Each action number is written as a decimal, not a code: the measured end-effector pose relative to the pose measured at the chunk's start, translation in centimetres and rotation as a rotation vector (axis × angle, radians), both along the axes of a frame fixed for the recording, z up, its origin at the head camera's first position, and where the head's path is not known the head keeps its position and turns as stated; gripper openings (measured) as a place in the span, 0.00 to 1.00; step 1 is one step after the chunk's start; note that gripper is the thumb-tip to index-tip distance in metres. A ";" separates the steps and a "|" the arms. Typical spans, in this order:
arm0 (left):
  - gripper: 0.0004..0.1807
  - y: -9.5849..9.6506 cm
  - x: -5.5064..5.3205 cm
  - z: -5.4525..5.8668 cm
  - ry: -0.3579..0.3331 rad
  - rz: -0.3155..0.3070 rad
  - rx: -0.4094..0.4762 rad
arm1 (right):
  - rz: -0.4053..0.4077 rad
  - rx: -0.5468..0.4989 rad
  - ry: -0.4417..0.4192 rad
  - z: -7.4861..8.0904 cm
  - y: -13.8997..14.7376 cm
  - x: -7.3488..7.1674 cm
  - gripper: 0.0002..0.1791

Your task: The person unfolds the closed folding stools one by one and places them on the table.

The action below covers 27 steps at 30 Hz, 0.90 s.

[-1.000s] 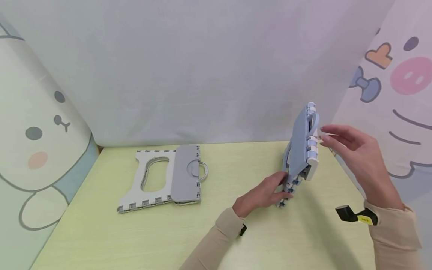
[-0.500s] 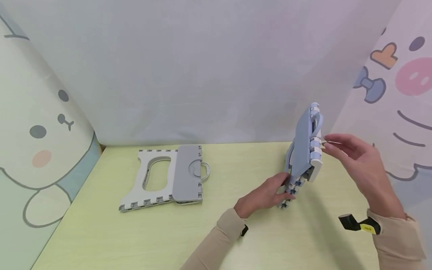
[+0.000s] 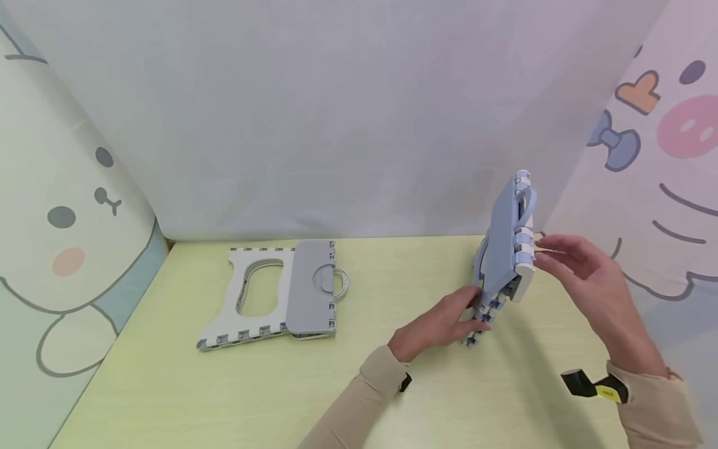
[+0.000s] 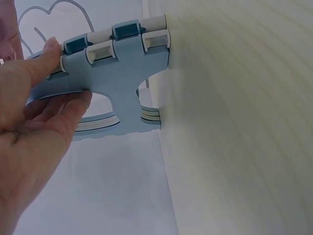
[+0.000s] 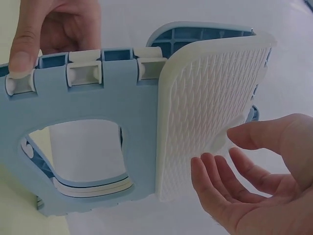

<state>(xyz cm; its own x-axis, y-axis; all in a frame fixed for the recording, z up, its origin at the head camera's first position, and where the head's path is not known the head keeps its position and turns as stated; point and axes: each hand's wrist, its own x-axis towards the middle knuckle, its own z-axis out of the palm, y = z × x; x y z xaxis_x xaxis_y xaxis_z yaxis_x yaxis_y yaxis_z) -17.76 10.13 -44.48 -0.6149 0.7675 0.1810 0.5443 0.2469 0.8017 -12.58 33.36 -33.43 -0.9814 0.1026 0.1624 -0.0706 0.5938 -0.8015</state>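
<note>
A blue and white folding step stool (image 3: 499, 240), folded flat, stands on end on the table at the right. My left hand (image 3: 440, 321) grips its leg edge, thumb on the hinge knuckles (image 4: 100, 51) and fingers through the leg opening. My right hand (image 3: 591, 280) is at the stool's right side. In the right wrist view, its thumb and loosely bent fingers stand apart at the white textured panel (image 5: 195, 98), by a pale rounded tab (image 5: 225, 133). Whether the fingertips touch the panel is hard to tell. A blue carry handle (image 3: 527, 209) sticks out above.
A second folding step stool (image 3: 311, 287), grey and white, lies flat on the left of the pale yellow-green table (image 3: 269, 399). Its ring handle (image 3: 341, 284) points right. A plain backdrop (image 3: 348, 125) and cartoon-printed side sheets (image 3: 662, 206) surround the table.
My right hand has moved in close to the stool's panel and slid a little lower along it. The left hand keeps its grip, and the stool stays upright.
</note>
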 end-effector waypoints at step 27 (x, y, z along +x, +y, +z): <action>0.31 0.0 0.0 -0.1 0.045 -0.015 0.006 | 0.066 -0.027 0.028 -4.0 0.5 1.4 0.19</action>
<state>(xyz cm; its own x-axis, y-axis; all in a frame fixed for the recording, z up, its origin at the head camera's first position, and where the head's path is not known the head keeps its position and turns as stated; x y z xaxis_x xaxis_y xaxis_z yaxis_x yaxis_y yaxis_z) -17.79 10.12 -44.57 -0.5944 0.7754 0.2131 0.5834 0.2335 0.7779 -11.19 33.81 -37.42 -0.9813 0.0428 0.1878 -0.1311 0.5657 -0.8141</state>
